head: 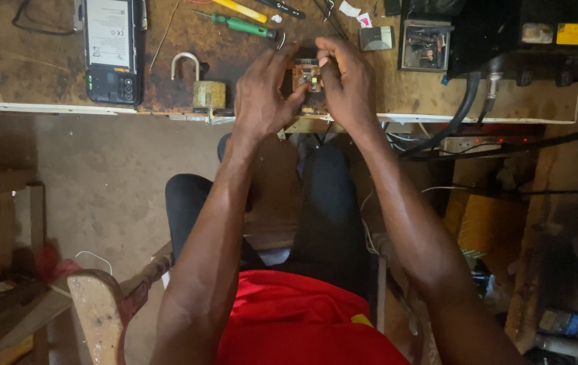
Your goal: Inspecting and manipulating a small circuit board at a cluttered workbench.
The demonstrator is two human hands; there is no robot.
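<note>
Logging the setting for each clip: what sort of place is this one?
Probably a small electronics repair bench. Both hands hold a small circuit board over a worn wooden worktop, with screwdrivers and an opened phone lying nearby.

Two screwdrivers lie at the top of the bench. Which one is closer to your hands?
The green-handled screwdriver; it lies just above the left hand. The yellow-handled one sits farther up, by the frame edge.

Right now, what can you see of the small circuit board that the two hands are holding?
The circuit board is small, brownish-orange, with tiny components at its middle; a pale one stands out. It is held near the front edge of the worn wooden workbench. The left hand grips its left side and the right hand its right side and top. Fingers hide its edges; whether it rests on the bench is unclear.
</note>
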